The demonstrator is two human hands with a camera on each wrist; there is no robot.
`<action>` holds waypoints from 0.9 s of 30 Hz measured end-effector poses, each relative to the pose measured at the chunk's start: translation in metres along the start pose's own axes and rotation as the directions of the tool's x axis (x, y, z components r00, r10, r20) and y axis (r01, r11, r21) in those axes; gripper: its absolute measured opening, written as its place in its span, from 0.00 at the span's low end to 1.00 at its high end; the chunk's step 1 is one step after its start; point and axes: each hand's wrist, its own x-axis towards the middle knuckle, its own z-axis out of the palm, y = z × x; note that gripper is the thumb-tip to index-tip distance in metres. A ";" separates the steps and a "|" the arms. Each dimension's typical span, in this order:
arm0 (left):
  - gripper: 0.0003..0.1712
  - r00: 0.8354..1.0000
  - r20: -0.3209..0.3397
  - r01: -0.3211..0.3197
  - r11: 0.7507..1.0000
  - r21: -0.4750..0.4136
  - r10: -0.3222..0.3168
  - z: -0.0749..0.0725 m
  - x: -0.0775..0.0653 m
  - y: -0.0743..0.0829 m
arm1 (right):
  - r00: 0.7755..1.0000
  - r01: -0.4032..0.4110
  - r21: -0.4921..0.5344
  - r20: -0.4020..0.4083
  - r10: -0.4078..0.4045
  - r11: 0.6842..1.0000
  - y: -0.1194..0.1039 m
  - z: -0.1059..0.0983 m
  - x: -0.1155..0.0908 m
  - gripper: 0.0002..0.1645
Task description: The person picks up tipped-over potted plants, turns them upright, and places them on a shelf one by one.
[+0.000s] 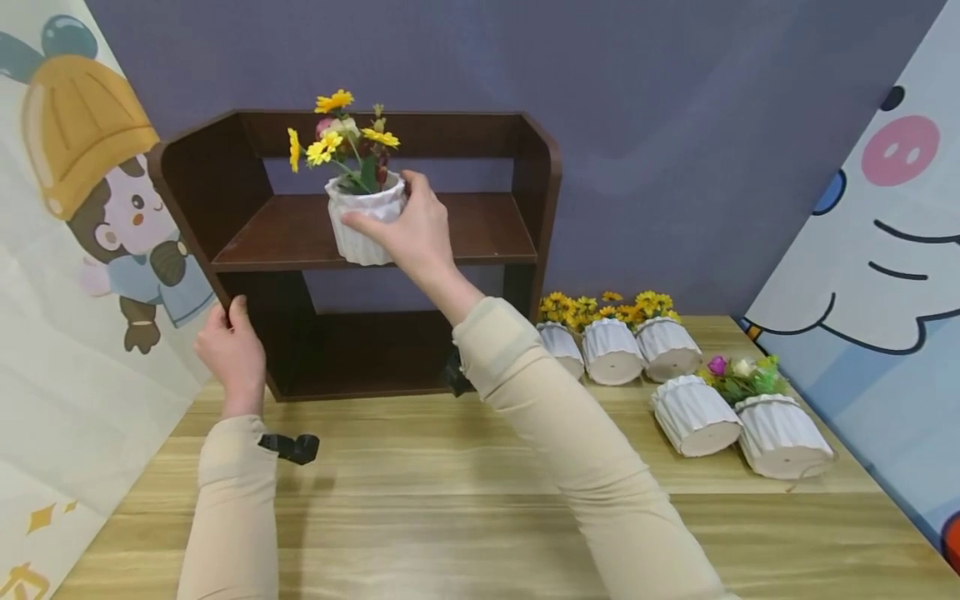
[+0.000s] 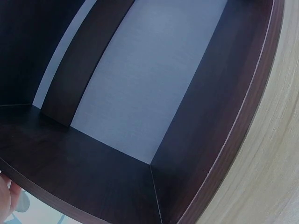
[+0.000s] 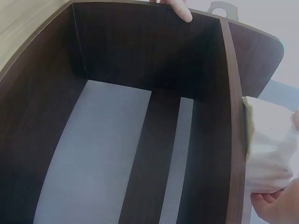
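Note:
My right hand grips a white pleated flower pot by its sides, thumb in front and fingers behind. Yellow, pink and cream artificial flowers stand up out of it. The pot is upright at the front edge of the upper shelf of a dark brown wooden rack. In the right wrist view the pot shows right beside the shelf board's edge. My left hand holds the front edge of the rack's left side panel, below the upper shelf. In the left wrist view only some fingers appear at the panel.
Several more white pots with yellow flowers lie on their sides on the wooden table, right of the rack. Two further pots lie nearer, with purple and green flowers behind them. A grey wall stands behind, with cartoon-printed panels at both sides.

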 end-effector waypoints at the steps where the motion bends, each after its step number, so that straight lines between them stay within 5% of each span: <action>1: 0.28 1.000 0.002 0.002 1.000 -0.002 -0.002 0.000 0.000 0.000 | 1.000 -0.001 0.000 -0.005 0.001 1.000 0.000 0.001 0.001 0.55; 27: 0.28 1.000 -0.008 -0.018 1.000 0.003 0.018 0.001 0.000 -0.002 | 1.000 0.000 -0.043 0.020 0.001 0.999 -0.004 0.030 0.013 0.55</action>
